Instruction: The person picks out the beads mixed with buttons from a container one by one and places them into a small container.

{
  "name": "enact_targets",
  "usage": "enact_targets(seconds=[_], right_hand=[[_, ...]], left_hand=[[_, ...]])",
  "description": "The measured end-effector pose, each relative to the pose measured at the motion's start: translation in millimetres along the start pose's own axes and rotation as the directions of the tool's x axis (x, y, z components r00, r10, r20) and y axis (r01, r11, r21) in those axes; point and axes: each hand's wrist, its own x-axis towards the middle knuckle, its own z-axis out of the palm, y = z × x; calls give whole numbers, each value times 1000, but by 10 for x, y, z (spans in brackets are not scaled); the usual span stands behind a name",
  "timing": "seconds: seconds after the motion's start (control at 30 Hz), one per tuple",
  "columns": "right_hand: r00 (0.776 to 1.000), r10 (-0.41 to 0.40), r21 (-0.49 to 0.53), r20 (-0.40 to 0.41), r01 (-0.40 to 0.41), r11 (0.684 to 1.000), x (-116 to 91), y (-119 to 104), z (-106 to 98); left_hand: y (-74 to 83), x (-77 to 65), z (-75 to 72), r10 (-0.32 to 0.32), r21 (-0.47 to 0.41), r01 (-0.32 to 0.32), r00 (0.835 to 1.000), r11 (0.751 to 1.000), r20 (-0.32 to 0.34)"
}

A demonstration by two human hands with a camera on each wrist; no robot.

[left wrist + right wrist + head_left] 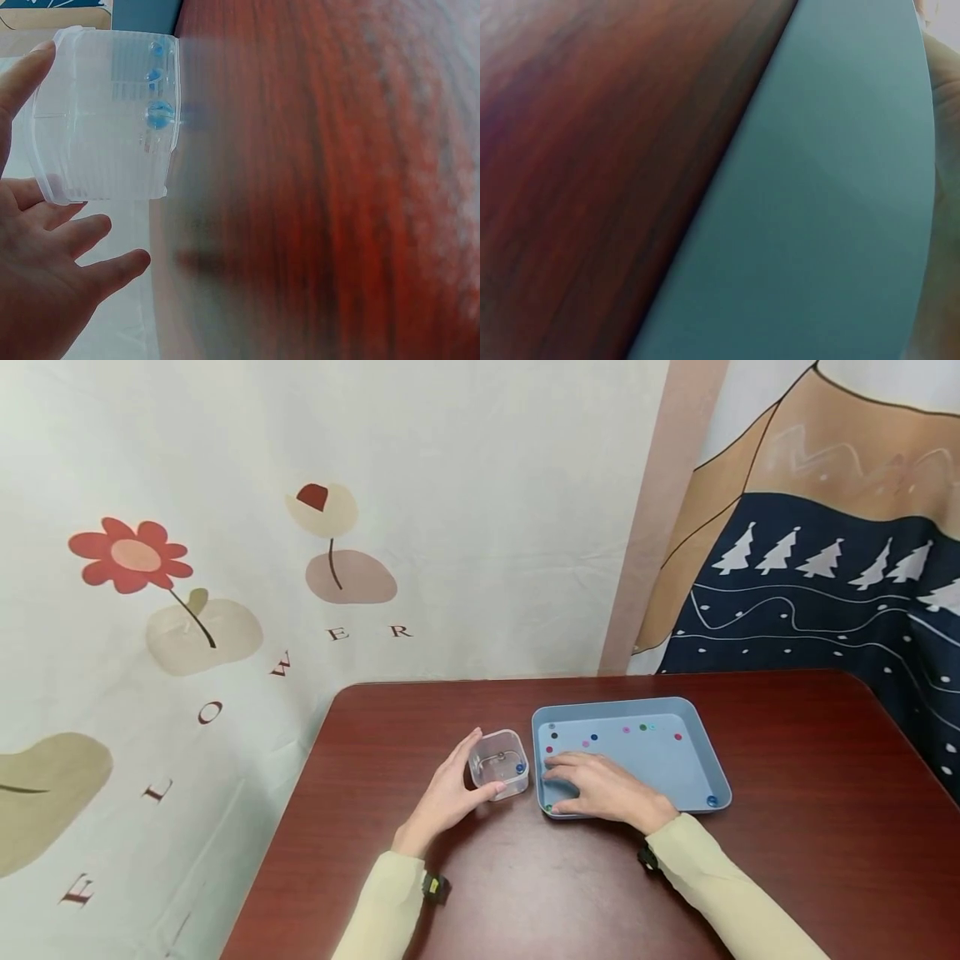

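1. In the head view, the left hand (442,795) is holding the clear container (498,770) at its left side, thumb in front and fingers behind. A blue bead (520,768) is lying inside, near the right wall.
2. There too, the right hand (606,790) is reaching into the left front part of the blue tray (660,768), thumb and fingertips standing apart. A green bead (548,809) is lying beside the thumb tip; other small beads (594,737) are scattering mostly along the far side, and a larger blue bead (712,801) is sitting in the front right corner.
3. In the left wrist view, blue round shapes are showing low through the container, while two fingers are spreading free of it.
4. In the right wrist view, the tray's wall is hiding the fingertips; their grip cannot be told here.
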Motion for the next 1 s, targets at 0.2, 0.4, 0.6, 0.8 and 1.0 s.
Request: enact_targets(seconds=[0.2,0.4,0.6,0.8,1.0], right_hand=[[1000,-9,-46,-10,9,999,24,-20,23],[999,-31,-80,-38,28,996,54,-38,44],[998,-36,-92,-42,32,995,76,-44,55],[997,-62,-96,-41,57,994,94,-28,76],[997,-64,-88,-39,60,994,117,-18,85]], left_hand=[[-17,2,13,-7,-2,7,1000,1000,12],[-11,-1,11,9,-13,-9,1000,1000,0],[-17,9,4,-14,-3,14,1000,1000,14],[-8,13,-8,-3,-1,3,1000,1000,11],[-12,10,-9,8,-8,-8,1000,1000,7]])
